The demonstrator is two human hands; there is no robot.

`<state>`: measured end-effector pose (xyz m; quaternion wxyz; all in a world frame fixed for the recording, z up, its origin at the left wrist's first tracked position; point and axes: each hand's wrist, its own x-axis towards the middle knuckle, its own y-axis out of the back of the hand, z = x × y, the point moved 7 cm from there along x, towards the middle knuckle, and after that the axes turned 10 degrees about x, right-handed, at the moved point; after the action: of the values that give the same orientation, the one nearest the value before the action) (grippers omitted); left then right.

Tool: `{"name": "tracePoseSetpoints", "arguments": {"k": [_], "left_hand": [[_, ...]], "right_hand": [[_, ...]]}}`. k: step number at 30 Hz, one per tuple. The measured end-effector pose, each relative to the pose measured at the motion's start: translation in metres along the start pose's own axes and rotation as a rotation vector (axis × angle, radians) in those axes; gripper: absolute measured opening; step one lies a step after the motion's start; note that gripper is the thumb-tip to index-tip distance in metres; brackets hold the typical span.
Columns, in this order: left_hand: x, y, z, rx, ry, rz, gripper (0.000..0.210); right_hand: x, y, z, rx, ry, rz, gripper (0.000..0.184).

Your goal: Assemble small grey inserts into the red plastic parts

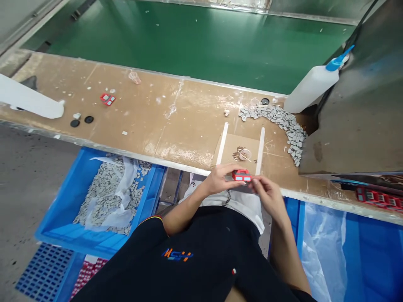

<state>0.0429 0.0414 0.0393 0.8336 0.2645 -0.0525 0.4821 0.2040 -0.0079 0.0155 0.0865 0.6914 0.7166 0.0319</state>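
My left hand [218, 179] grips a small red toy vehicle body [242, 175] with pale blue windows, held over the table's front edge. At its right end, the thumb and forefinger of my right hand [267, 195] are pinched together, touching or nearly touching it. Anything between those fingertips is too small to make out. Just beyond the hands, a small clear cup [244, 154] with a thin stick stands on a piece of cardboard [231, 144] between two white strips. Many small grey flat pieces [280, 117] lie heaped in a curve to the right.
A white squeeze bottle [311, 88] with blue nozzle stands back right beside a metal box [355, 126]. Another white bottle [31, 98] lies left, near a red toy part [107, 99] and black caps [89, 119]. Blue bins [66, 235] sit below; a green belt [189, 42] runs behind.
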Motion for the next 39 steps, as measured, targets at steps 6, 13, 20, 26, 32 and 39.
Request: {"name": "tracePoseSetpoints", "arguments": {"k": [6,13,20,26,32,39], "left_hand": [[0.000,0.003,-0.031,0.034,0.154,-0.046,0.031],[0.003,0.004,-0.033,0.074,0.170,-0.087,0.026],[0.005,0.002,-0.032,0.149,0.149,-0.062,0.022],[0.004,0.001,-0.034,0.178,0.155,-0.039,0.022],[0.003,0.000,-0.037,0.180,0.183,-0.036,0.024],[0.003,0.000,-0.035,0.157,0.147,-0.030,0.023]], "right_hand": [[0.041,0.012,-0.027,-0.242,0.318,0.179,0.024],[0.061,0.001,-0.046,-0.373,0.476,0.248,0.017],[0.062,0.018,-0.029,-0.205,0.348,0.358,0.022],[0.033,0.029,-0.029,0.031,0.260,0.530,0.024],[0.019,0.015,-0.031,-0.063,0.261,0.425,0.024],[0.021,0.000,-0.033,-0.156,0.330,0.349,0.022]]}}
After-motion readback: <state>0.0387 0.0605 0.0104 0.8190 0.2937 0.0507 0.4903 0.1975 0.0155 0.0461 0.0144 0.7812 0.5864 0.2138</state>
